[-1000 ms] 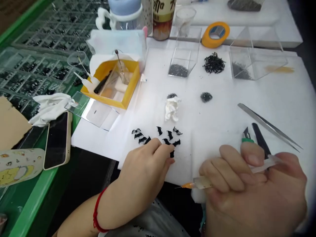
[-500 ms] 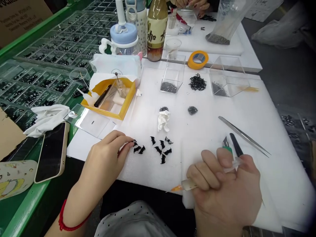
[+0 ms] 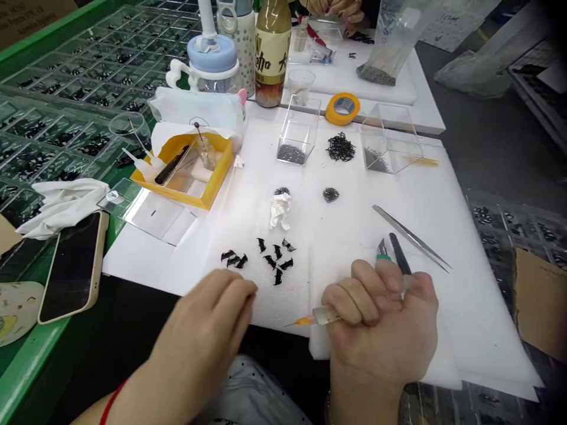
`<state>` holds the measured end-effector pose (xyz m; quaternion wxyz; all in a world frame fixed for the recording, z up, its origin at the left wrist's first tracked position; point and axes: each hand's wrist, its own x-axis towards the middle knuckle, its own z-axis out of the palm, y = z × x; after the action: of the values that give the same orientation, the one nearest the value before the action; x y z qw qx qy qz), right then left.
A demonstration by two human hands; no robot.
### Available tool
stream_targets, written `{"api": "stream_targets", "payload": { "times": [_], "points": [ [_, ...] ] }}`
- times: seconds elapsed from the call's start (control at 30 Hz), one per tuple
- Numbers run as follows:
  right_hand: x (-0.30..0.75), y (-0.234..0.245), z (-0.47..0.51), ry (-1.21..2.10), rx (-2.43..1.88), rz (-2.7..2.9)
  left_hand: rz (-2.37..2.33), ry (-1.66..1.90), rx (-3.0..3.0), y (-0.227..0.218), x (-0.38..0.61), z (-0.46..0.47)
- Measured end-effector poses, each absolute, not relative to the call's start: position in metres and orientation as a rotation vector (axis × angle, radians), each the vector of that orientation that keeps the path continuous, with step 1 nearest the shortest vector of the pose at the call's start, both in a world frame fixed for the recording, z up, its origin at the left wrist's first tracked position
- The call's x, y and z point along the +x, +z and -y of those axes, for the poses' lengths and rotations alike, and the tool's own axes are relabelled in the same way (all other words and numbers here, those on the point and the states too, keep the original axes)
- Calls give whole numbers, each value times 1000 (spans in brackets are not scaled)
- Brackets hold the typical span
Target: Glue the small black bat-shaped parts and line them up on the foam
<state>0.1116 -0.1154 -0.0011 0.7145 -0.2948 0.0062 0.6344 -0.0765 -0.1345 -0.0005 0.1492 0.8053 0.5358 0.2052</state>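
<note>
My right hand [image 3: 376, 319] is closed around a syringe [image 3: 325, 315] whose orange needle tip points left, over the front edge of the white foam sheet. Fingers pinched together, my left hand [image 3: 208, 330] hovers near that same edge; motion smears it, and whatever lies between its fingertips is hidden. Beyond it on the foam rests a small cluster of black bat-shaped pieces [image 3: 234, 258]. To their right is a looser group of similar bat-shaped pieces [image 3: 278, 260]. A crumpled white tissue [image 3: 280, 211] sits behind them.
Tweezers [image 3: 410, 237] and a craft knife [image 3: 383, 249] lie beyond my right hand. Clear boxes [image 3: 299, 133], black bead piles [image 3: 341, 147] and orange tape [image 3: 342, 108] stand farther back. At left are a yellow tray [image 3: 212, 199] and a phone [image 3: 73, 268]. Another person's hands [image 3: 345, 9] show at the top.
My left hand has drawn back from the small cluster of bat-shaped pieces toward the front edge. My right hand still grips the syringe. The whole view has shifted somewhat.
</note>
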Motion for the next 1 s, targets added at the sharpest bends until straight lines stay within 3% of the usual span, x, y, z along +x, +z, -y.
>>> {"api": "stream_targets", "payload": {
  "times": [0.23, 1.0],
  "points": [
    [109, 5, 112, 1293, -781, -81, -1488, 489, 1928, -5, -72, 141],
    [100, 8, 118, 1183, -945, 85, -1346, 292, 2013, -1, -72, 132]
  ]
}}
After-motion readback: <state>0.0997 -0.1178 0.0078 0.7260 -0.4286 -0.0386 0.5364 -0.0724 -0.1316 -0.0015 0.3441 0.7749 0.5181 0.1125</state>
